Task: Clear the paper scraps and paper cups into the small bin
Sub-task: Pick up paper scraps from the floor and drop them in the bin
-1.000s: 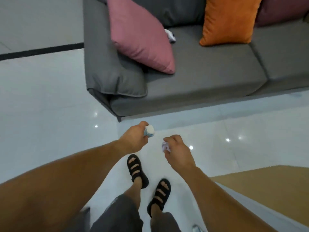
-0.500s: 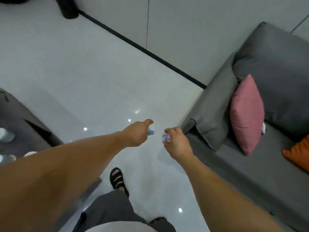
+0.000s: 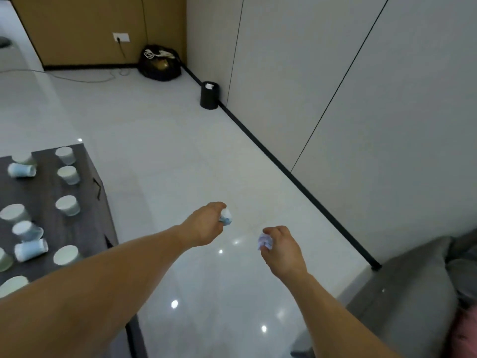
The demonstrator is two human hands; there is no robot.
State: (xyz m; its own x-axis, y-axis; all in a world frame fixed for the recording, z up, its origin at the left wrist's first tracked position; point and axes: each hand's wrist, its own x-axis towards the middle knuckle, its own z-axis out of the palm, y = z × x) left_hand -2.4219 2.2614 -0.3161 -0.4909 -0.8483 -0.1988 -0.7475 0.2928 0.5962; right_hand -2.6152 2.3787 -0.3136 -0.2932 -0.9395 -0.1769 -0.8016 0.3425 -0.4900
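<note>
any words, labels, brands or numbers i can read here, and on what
No text can be read anywhere.
Paper cup in the left hand: blue print, too blurred to read.
Paper scrap in the right hand: faint marks, too blurred.
Small bin and wall socket: no label visible.

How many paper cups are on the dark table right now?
11 on the dark table. Right-column cups, four. Left-side cups, seven: two lie on their sides, one sits partly behind the left arm. More may be hidden off-frame left.
</note>
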